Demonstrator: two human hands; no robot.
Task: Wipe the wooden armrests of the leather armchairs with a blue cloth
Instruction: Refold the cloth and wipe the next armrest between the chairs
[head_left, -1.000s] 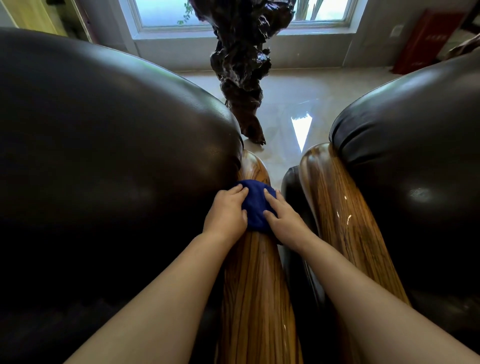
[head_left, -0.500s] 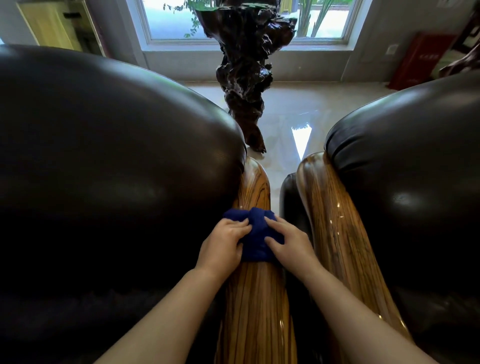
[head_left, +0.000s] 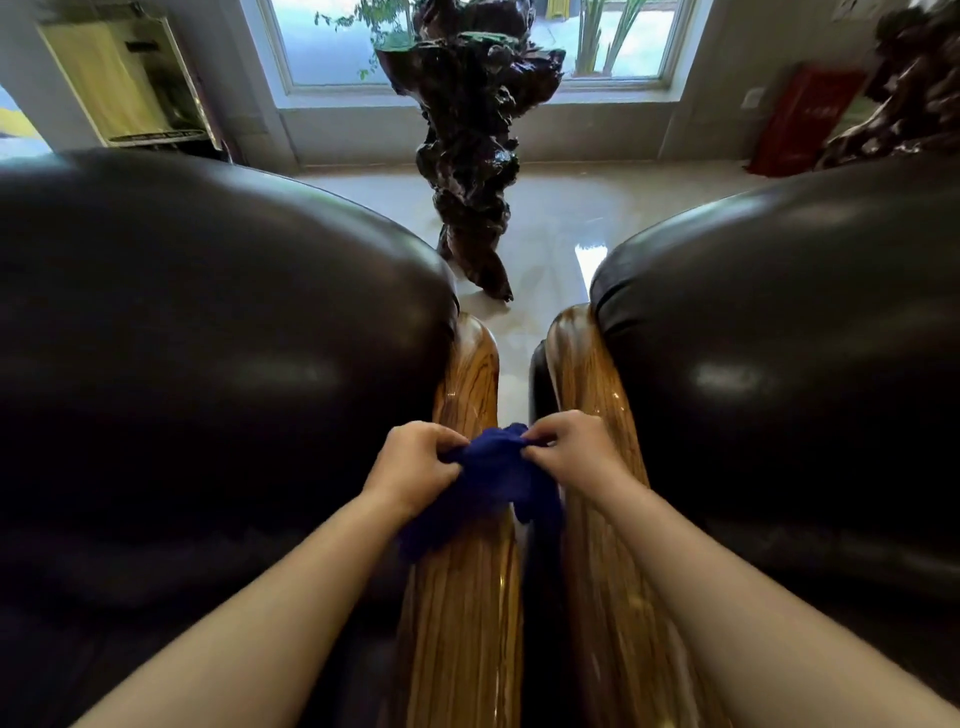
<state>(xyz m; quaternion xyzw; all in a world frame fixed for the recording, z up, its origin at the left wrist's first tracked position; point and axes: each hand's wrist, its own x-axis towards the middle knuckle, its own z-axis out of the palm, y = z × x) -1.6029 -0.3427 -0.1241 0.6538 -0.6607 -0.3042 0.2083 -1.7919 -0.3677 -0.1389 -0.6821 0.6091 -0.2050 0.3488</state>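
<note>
Two dark leather armchairs stand side by side, the left one (head_left: 208, 364) and the right one (head_left: 779, 374). Each has a glossy striped wooden armrest: the left chair's armrest (head_left: 467, 597) and the right chair's armrest (head_left: 587, 374), with a narrow gap between them. A blue cloth (head_left: 493, 478) hangs bunched over the left chair's armrest and the gap. My left hand (head_left: 415, 462) pinches its left edge and my right hand (head_left: 566, 447) pinches its upper right edge, lifting it off the wood.
A tall dark gnarled wood sculpture (head_left: 467, 156) stands on the shiny tiled floor (head_left: 561, 218) beyond the armrests, before a window (head_left: 332, 47). A red box (head_left: 800, 119) leans at the right wall, and a yellowish framed panel (head_left: 124, 78) stands at the far left.
Both hands slid the cloth back along the left armrest towards me, then went from pressing it flat to pinching and lifting it into a bunch. The camera tilted up.
</note>
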